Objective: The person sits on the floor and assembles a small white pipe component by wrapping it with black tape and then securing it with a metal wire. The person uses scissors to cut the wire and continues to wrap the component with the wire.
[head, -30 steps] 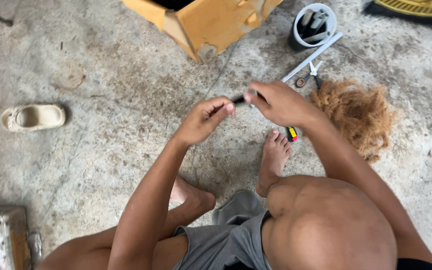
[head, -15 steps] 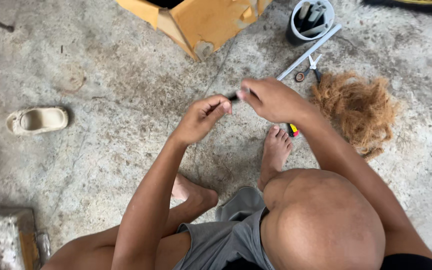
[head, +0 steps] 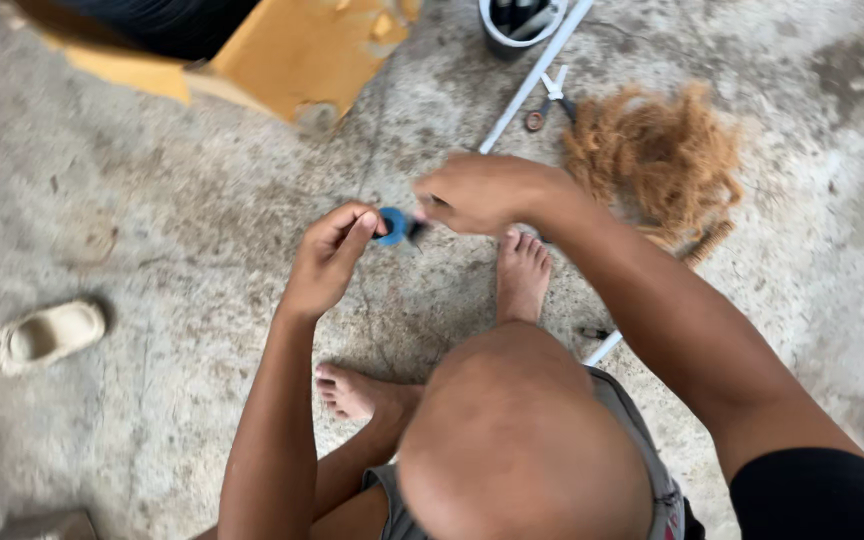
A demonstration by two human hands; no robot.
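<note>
The fingers of the left hand (head: pixel 327 255) pinch a small round blue piece (head: pixel 391 226) near the middle of the frame, thumb and forefinger closed on its left edge. The right hand (head: pixel 482 192) meets it from the right, fingers curled inward and closed on a small dark part (head: pixel 418 228) that touches the blue piece; motion blur hides what that part is and how the fingertips sit on it. The blue piece shows a rounded face towards the camera, and the blue and dark parts together run left to right between the two hands. Whether the piece is a ring, a cap or a roll cannot be told.

Below the hands, a bent knee (head: pixel 522 440) fills the lower centre and hides much of the grey concrete floor (head: pixel 152 200). A long white tube (head: pixel 532 80) runs from the top edge down to the right hand, passes behind the arm and shows again at lower right. Small scissors (head: pixel 548 100) lie on it. A heap of tangled orange-brown fibre (head: pixel 657 155) lies at upper right, partly behind the right forearm. A yellow wooden box (head: pixel 302 50) and a white-rimmed container (head: pixel 522 22) are cut off by the top edge. A pale sandal (head: pixel 44 333) lies at left.
</note>
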